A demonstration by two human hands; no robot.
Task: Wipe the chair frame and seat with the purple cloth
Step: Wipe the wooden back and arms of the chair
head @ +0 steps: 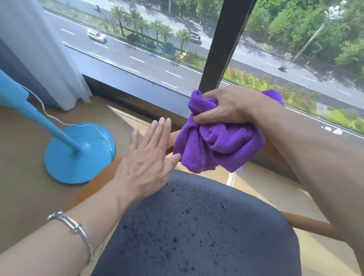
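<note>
2 bare hands work above a chair by a large window. The right hand (pixel 226 106) is closed in a fist around the purple cloth (pixel 216 145), which is bunched up and hangs in loose folds below the knuckles; a small tuft of it also pokes out behind the wrist. The cloth is held in the air above the far edge of the seat (pixel 200 239) and does not appear to touch it. The left hand (pixel 148 159) is flat and fully open, its fingers (pixel 162 129) straight and together, gripping nothing; its thumb tip lies just beside the lower left corner of the cloth, and whether they touch is hard to tell. The palm hovers over or rests on the seat's far left corner (the picture does not show which). A silver bracelet (pixel 74 230) circles the left wrist.

The seat is a dark blue-grey pad, speckled across its middle with many small dark flecks or droplets. The chair frame (pixel 310 226) is light orange wood, showing as a rail at the right of the seat and another piece behind the left hand.

On the tan floor to the left stands a blue lamp base (pixel 79 157) with a slanting blue pole and a thin white cord. A sheer white curtain (pixel 31 34) hangs at the upper left, and a dark window post (pixel 228 37) rises behind the cloth.
</note>
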